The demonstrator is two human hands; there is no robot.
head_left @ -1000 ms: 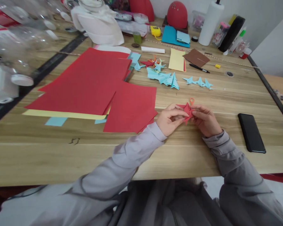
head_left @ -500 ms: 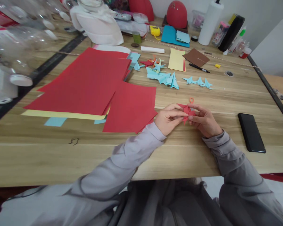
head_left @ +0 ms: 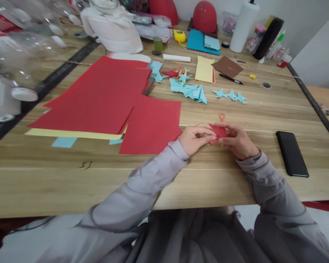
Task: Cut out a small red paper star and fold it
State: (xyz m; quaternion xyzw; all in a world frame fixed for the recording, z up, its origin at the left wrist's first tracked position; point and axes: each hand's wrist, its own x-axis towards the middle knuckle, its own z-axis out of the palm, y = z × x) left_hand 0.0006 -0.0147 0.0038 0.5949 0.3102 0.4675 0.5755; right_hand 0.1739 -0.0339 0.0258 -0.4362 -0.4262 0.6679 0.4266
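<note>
Head: inward-turned hands, red paper between

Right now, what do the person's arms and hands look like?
The left sleeve and right sleeve are long, loose, plain grey cloth with soft wrinkles and no visible markings. The left hand and right hand wear no gloves.

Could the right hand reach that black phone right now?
Probably yes: the phone lies uncovered to the right of the right hand, which would likely have to let go of the folded red paper first.
</note>
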